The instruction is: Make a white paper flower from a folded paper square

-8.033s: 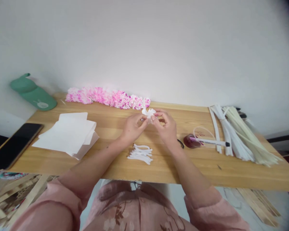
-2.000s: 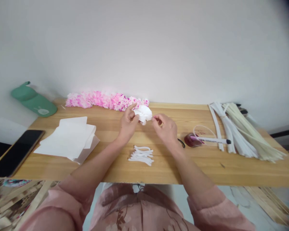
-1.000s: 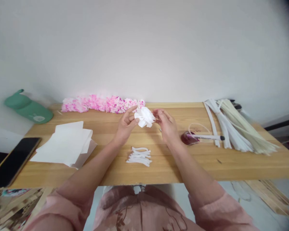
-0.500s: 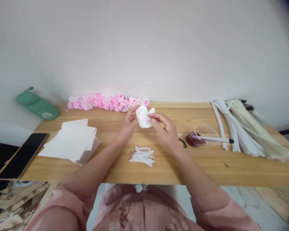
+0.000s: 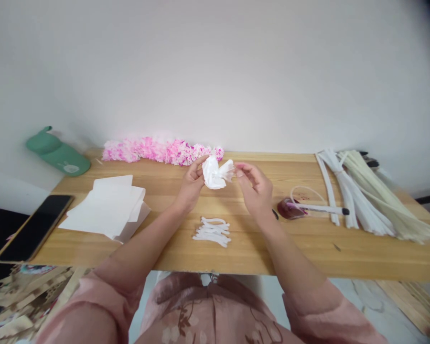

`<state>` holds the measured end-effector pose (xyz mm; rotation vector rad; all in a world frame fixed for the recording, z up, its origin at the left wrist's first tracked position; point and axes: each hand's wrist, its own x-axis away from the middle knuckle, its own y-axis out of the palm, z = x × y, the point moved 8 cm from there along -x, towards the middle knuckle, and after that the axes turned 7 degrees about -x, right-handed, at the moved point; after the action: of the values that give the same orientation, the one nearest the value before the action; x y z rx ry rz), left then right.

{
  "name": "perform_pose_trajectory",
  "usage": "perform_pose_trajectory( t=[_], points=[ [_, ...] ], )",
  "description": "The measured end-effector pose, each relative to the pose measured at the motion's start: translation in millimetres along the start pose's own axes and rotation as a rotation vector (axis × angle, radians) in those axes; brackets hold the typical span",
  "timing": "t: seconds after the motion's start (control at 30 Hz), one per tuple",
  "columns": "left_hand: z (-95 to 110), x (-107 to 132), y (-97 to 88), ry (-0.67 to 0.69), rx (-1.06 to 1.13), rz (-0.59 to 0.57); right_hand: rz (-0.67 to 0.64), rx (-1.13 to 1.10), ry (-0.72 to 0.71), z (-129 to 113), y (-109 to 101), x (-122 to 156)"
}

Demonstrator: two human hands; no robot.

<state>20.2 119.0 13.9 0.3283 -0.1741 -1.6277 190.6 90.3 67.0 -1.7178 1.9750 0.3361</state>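
A small white tissue-paper flower (image 5: 217, 172) hangs above the wooden table (image 5: 186, 248). My left hand (image 5: 192, 182) pinches it from the left, fingers closed on its base. My right hand (image 5: 255, 187) pinches a petal layer on the flower's right side, pulled out sideways. Below my hands lies a little pile of white twist ties (image 5: 212, 231). A row of pink and white paper flowers (image 5: 161, 150) runs along the wall behind.
A stack of white tissue sheets (image 5: 107, 205) lies at the left, with a black phone (image 5: 34, 228) and a green cap (image 5: 57, 153) beyond. At the right are a dark red dish with a pen (image 5: 310, 209) and bundles of white strips (image 5: 361, 193).
The flat folded tissue has been fluffed into a rounder flower over the frames. Since half a second ago my right hand has drawn a layer out to the right.
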Motion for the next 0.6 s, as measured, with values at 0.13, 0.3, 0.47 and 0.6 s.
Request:
perform_pose_trajectory(
  t=[0.13, 0.3, 0.47, 0.6],
  points=[
    [-1.1, -0.3, -0.1, -0.032, 0.053, 0.015, 0.044, -0.022, 0.033, 7.8, -4.0, -2.3],
    [-3.2, -0.7, -1.1, -0.033, 0.012, 0.017, 0.002, 0.019, -0.014, 1.8, 0.1, -0.2],
    [9.2, 2.7, -1.3, 0.101, -0.170, 0.064, -0.009, 0.184, -0.162, -15.3, 1.5, 4.7],
    [20.5, 8.5, 3.6, 0.218, -0.285, 0.079, -0.066, 0.139, -0.086, -8.8, 6.5, 3.9]
  ],
)
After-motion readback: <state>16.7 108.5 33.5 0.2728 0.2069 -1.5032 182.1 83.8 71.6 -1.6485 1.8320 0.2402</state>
